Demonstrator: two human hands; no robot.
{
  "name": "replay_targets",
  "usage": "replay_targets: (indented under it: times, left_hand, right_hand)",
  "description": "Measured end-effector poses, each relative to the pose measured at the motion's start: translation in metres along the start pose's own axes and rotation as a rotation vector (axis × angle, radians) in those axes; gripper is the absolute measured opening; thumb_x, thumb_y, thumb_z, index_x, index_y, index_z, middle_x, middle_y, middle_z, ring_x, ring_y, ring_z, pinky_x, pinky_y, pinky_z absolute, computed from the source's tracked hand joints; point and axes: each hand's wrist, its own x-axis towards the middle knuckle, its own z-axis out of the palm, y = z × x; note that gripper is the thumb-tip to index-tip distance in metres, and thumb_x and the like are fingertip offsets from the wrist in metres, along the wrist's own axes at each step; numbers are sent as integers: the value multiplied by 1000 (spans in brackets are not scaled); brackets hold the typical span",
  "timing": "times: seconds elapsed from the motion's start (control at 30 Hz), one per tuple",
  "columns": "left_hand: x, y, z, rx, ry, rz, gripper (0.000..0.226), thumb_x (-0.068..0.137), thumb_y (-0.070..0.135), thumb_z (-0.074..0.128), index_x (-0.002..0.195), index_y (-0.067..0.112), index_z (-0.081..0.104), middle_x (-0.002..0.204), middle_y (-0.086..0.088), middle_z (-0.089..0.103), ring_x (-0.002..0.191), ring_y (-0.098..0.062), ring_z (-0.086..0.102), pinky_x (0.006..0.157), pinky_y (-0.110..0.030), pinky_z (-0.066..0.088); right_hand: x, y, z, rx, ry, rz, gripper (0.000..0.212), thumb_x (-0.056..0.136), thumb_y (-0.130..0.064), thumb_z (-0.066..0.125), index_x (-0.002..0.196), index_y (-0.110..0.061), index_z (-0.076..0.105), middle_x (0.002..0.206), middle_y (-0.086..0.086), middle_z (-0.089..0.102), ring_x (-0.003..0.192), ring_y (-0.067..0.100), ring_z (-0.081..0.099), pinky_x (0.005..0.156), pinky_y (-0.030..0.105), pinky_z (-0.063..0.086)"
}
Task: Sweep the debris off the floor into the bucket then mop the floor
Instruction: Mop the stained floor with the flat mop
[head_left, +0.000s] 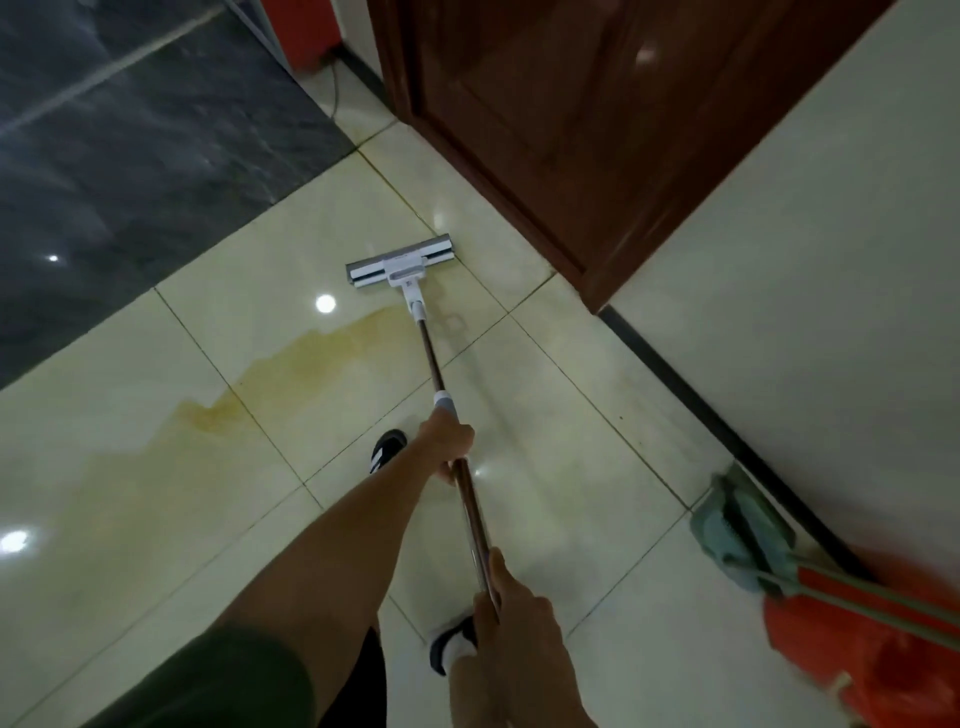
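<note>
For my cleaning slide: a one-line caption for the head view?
Both hands, left hand ahead of right hand, grip the mop beside a yellowish stain on the floor.

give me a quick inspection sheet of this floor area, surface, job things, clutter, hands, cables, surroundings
surface: glossy cream tile floor; yellowish stain running left of the mop pole
job's things: mop head flat on the tiles near the door; red bucket at lower right, blurred
clutter: green broom lying by the wall
hands: left hand grips the pole lower down; right hand grips it nearer the body
cables: thin cable at top by a red object
surroundings: brown door, white wall, dark panel
</note>
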Motion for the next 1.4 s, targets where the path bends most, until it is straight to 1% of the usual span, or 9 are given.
replay_targets:
  times: [0.1,0.27,0.53,0.63,0.77,0.93,1.07,1.27,1.4]
  left_hand:
    - [-26,-20,26,71,42,3,56,97,10,56,147,5,31,102,-17,61,73,-33,72,56,-43,62]
    - [-57,-40,50,60,58,-53,33,95,12,60,124,2,48,96,-15,62,66,-30,71,53,-43,62]
    - [-72,-29,30,-20,114,-11,35,90,11,68,120,1,52,98,-18,66,66,-32,74,57,-44,63]
    - [-64,-11,5,-73,111,12,32,90,10,69,117,2,53,96,-20,66,64,-33,73,60,-47,63]
    - [-31,28,-51,-130,123,57,29,91,10,70,113,0,55,93,-18,65,59,-29,69,52,-40,61]
    - [34,92,-154,-128,92,44,36,98,12,57,132,0,53,121,-17,63,77,-34,71,55,-43,62]
    - [91,146,-245,-247,151,35,36,88,8,70,119,-1,54,104,-23,65,74,-41,73,61,-56,61]
    - [157,222,-341,-253,197,74,33,87,7,72,115,1,56,105,-20,63,78,-41,71,59,-54,61]
    - [188,259,-380,-269,206,105,26,89,8,70,110,0,57,104,-20,63,81,-42,71,62,-55,62]
  right_hand:
    - [-29,26,14,-7,50,56,62,97,-43,43,153,-51,16,87,-18,48,70,0,46,79,10,43]
    - [-62,50,18,-4,19,27,63,98,-43,42,155,-44,15,119,-11,65,98,8,64,89,18,49]
    - [-64,27,-6,-11,-28,-24,65,97,-31,46,155,-41,20,109,-6,64,99,9,65,86,11,47]
    - [-51,2,-25,-81,-59,-52,66,97,-34,46,156,-43,17,106,-3,60,107,14,61,90,16,46]
    - [-20,-54,-50,-130,-16,-96,64,96,-37,46,153,-50,18,112,4,58,103,18,61,92,25,50]
    - [58,-155,-77,-118,14,-149,65,95,-35,47,153,-47,19,103,4,64,98,21,62,88,29,52]
    - [133,-244,-96,-107,46,-180,66,95,-35,51,154,-42,21,98,2,66,91,18,63,85,29,55]
    - [219,-347,-130,-41,109,-248,58,98,-35,55,152,-37,32,90,-4,63,78,7,63,71,21,56]
    - [263,-390,-146,-32,113,-259,58,98,-32,55,152,-34,33,91,1,65,81,10,65,76,26,59]
